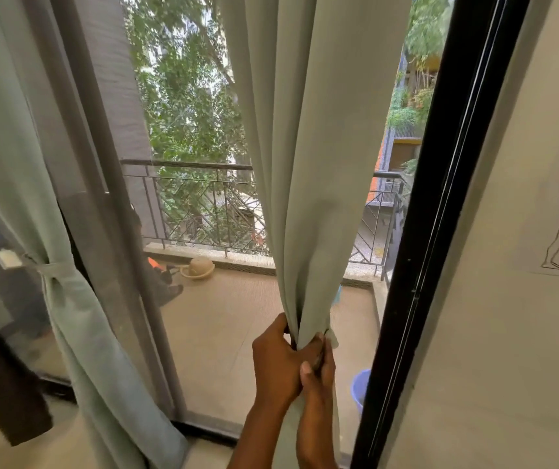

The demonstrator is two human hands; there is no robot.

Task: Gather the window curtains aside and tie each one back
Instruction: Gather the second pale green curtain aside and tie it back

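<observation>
Pale green fabric right curtain (308,164) is bunched low into one rope, just beside black window frame (440,198). The grip of left hand (276,360) and right hand (320,362) is closed round the bunch, judged to keep the folds together for tying. Matching left curtain (78,299) is already bound by fabric tie-back (51,267). A little open room is left rightward, towards the frame edge.
</observation>
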